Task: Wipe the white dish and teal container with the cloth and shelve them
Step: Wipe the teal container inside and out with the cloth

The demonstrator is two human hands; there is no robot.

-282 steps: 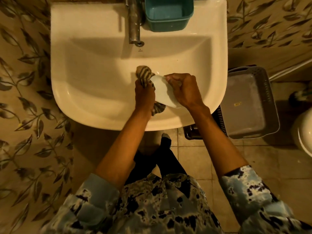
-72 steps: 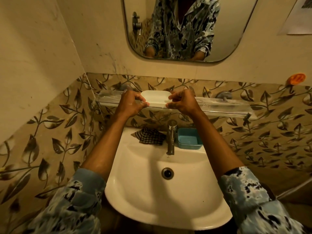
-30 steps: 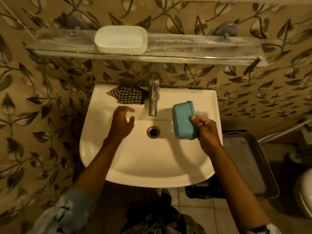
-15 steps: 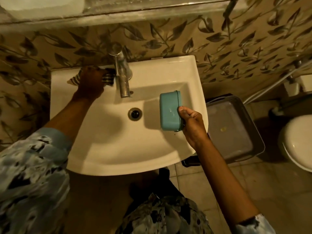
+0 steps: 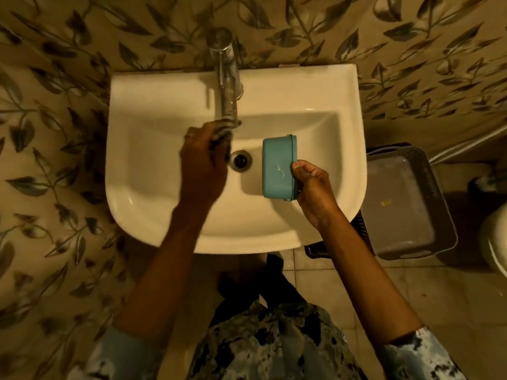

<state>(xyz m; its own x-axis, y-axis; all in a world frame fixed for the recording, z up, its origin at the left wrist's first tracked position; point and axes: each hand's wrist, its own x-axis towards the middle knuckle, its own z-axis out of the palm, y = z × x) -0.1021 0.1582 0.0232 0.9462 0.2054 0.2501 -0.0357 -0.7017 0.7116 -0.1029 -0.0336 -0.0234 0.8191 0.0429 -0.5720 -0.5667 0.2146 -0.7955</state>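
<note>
The leaf-patterned tiled wall (image 5: pixel 49 160) crowds the left rim of the white ceramic basin (image 5: pixel 142 187), and open bowl lies between that rim and the left hand (image 5: pixel 203 168). That hand is motion-blurred. Its fingers curl round a dark bunched cloth (image 5: pixel 220 134), mostly hidden in the grip, just under the spout of the chrome tap (image 5: pixel 226 86). The round metal drain (image 5: pixel 241 159) lies just right of those fingers. Beyond it, the right hand (image 5: pixel 315 190) pinches the teal rectangular plastic container (image 5: pixel 277 168), tipped on its side above the bowl. The thumb lies over its rim and the other fingers are hidden behind it. Right of that hand a grey plastic basket (image 5: pixel 406 204) sits on the floor, and a white fixture (image 5: pixel 496 242) is cut off at the frame edge.
</note>
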